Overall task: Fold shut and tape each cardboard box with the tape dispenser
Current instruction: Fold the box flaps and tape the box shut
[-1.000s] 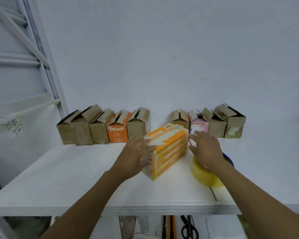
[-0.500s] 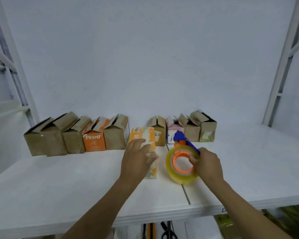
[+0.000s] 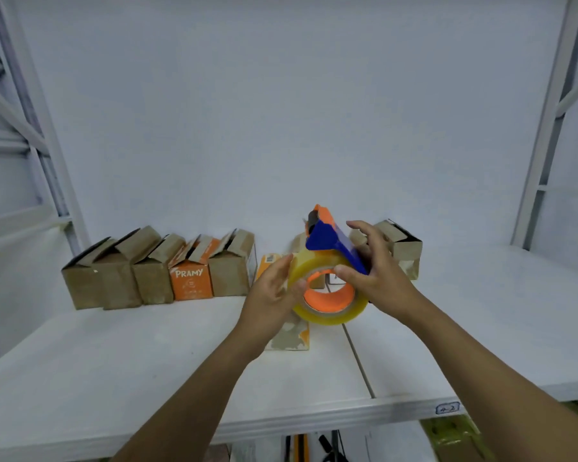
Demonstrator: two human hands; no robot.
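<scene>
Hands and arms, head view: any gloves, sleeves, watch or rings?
Nothing worn that shows. The left hand and right hand are bare, with no gloves or rings visible. The left forearm and right forearm are bare down to the frame's bottom edge: no sleeves, watch or bands.

Blue-orange tape dispenser (image 3: 329, 258) is up in the air. Orange box (image 3: 291, 338) sits at its 7 o'clock, open-flapped boxes (image 3: 154, 278) at 9.

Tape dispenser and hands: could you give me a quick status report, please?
Right hand grips tape dispenser aloft. Left hand open against roll. Orange box stands behind, partly hidden.
</scene>
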